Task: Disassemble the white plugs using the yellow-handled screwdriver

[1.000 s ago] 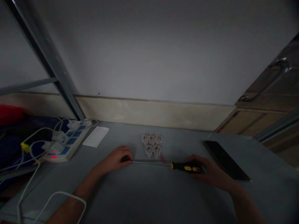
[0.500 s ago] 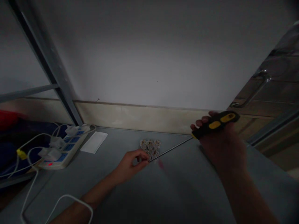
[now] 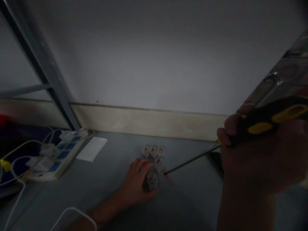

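Note:
My left hand (image 3: 136, 183) rests low at the table, thumb and fingers apart in a curve. Between them lies a small clear round piece with metal parts (image 3: 152, 180); I see no firm grip on it. Just beyond the fingertips is a like piece (image 3: 159, 163), and behind it three more clear pieces (image 3: 153, 151) stand in a row. My right hand (image 3: 262, 154) is wrapped around the black and yellow handle of a screwdriver (image 3: 192, 159). Its long shaft slants down to the left, the tip just right of the pieces.
A white power strip (image 3: 57, 170) with several plugged-in chargers and cables lies at the left. Beside it is a flat white card (image 3: 92, 149). A dark flat object (image 3: 216, 162) sits partly behind my right hand. The wall (image 3: 154, 123) bounds the grey table at the back.
My right hand has risen toward the right and nearer the camera, drawing the screwdriver tip away from my left fingers. My left hand has opened from a pinch and come nearer, around one clear piece.

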### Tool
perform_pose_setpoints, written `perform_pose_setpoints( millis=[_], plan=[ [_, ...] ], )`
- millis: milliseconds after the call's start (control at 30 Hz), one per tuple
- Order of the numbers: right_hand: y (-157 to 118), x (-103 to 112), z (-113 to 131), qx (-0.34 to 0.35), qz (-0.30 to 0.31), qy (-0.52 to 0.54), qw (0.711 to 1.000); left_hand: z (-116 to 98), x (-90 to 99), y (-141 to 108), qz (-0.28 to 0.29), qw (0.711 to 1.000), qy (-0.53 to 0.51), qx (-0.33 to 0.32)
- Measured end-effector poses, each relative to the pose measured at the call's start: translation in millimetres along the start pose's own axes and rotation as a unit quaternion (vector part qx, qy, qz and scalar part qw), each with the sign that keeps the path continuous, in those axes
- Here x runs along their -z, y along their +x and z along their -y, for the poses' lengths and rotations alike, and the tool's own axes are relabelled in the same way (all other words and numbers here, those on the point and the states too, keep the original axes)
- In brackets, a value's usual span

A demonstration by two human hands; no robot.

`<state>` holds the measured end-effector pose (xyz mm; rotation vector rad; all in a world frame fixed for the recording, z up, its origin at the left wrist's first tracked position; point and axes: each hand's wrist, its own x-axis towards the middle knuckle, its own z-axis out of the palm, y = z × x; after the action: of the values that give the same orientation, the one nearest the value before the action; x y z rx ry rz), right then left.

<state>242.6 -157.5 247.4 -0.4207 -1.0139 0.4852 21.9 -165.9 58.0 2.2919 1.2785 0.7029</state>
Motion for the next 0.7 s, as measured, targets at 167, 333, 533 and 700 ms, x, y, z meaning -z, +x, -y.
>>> perform_pose_setpoints(
  millis=[167, 333, 533, 700],
  plan=[
    [-5.9, -9.1, -10.7, 0.011, 0.016, 0.009, 1.0, 2.8, -2.7, 1.2, 0.069, 0.997, 0.019, 0.018],
    [-20.9, -21.5, -19.2, -0.008, 0.055, 0.029, 0.998, 7.0, -7.1, 1.0, 0.079, 0.997, 0.013, 0.002],
    [-31.8, -32.5, -18.8, -0.037, 0.07, 0.021, 0.997, 7.1, -16.0, -1.8, 0.047, 0.998, -0.038, -0.021],
    [-37.0, -36.5, -19.3, -0.051, 0.086, 0.015, 0.995, 4.8, -16.9, -4.2, 0.017, 0.997, -0.067, -0.038]
  ],
)
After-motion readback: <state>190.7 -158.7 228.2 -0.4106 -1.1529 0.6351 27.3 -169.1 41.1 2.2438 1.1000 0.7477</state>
